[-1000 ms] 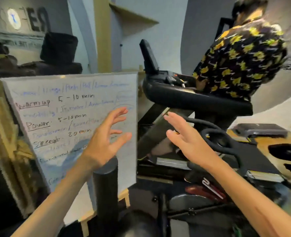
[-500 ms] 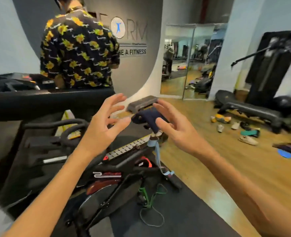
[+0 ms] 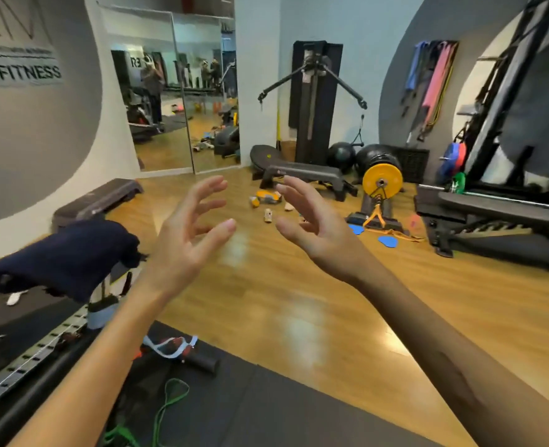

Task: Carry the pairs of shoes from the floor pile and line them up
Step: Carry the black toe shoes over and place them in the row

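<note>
Head view shows both hands raised in the air above the wooden floor (image 3: 266,304). The left hand (image 3: 186,240) and the right hand (image 3: 315,227) face each other with fingers spread and lightly bent, and they hold nothing. The shoes (image 3: 268,201) lie scattered on the floor far ahead, well apart from the hands, and appear in the gap between them. Behind the shoes stands a black step bench (image 3: 305,174). A dark cloth (image 3: 70,256) lies over gym equipment beside the left hand.
</note>
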Demonstrator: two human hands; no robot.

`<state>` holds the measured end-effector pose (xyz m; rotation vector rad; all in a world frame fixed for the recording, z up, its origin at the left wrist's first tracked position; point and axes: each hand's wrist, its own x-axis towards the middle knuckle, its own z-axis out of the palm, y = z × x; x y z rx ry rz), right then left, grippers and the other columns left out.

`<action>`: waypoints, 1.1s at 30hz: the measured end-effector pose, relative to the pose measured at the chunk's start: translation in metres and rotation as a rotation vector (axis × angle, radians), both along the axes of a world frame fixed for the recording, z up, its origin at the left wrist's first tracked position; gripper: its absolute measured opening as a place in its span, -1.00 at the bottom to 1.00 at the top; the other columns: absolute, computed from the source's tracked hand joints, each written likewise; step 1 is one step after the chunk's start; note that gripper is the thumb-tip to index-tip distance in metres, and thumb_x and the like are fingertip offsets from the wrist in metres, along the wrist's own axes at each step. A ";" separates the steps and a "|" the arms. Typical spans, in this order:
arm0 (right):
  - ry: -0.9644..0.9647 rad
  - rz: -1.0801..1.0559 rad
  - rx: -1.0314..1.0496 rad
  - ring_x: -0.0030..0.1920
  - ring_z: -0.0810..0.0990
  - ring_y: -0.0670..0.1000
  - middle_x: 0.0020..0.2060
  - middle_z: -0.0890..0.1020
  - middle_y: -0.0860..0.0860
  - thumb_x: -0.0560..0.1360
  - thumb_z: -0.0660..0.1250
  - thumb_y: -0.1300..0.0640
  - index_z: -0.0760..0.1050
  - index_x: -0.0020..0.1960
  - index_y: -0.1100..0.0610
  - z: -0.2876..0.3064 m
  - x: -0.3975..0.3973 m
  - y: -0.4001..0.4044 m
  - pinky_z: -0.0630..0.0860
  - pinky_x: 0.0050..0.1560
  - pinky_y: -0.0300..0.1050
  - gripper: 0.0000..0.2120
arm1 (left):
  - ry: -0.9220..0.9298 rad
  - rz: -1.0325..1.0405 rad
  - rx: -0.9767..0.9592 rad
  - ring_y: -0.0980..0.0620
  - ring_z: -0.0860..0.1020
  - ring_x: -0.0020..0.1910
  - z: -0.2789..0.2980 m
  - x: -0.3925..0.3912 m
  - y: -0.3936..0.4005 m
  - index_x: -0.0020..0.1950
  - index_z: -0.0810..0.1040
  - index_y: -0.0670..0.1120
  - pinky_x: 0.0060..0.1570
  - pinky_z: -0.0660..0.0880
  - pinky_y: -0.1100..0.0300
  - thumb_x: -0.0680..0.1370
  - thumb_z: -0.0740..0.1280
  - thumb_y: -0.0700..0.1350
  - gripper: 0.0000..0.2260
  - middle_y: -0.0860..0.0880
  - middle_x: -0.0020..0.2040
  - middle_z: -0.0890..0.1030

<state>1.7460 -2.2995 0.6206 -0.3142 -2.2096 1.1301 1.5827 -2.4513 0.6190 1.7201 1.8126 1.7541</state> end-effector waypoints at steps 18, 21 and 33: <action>-0.014 -0.366 -0.155 0.40 0.34 -0.26 0.43 0.40 -0.12 0.52 0.40 0.02 0.22 0.47 -0.14 -0.067 -0.191 0.242 0.43 0.08 -0.45 -0.40 | -0.157 -0.126 -0.081 0.08 0.52 0.24 -0.035 -0.261 0.253 0.42 0.35 -0.05 0.17 0.52 -0.05 0.46 0.36 0.00 -0.46 0.06 0.31 0.50; -0.021 -0.363 -0.177 0.40 0.35 -0.25 0.41 0.41 -0.16 0.52 0.40 0.01 0.23 0.45 -0.17 -0.080 -0.212 0.292 0.43 0.09 -0.43 -0.42 | -0.188 -0.128 -0.104 0.05 0.52 0.24 -0.048 -0.284 0.293 0.42 0.35 -0.06 0.17 0.52 -0.07 0.45 0.37 0.02 -0.44 0.05 0.31 0.50; -0.043 -0.330 -0.235 0.36 0.42 -0.21 0.34 0.49 -0.11 0.52 0.40 0.10 0.36 0.40 -0.07 -0.132 -0.271 0.539 0.48 -0.01 -0.45 -0.52 | -0.296 -0.016 -0.123 -0.05 0.57 0.18 -0.067 -0.338 0.503 0.37 0.42 -0.06 0.15 0.51 -0.23 0.45 0.40 -0.06 -0.51 0.01 0.27 0.54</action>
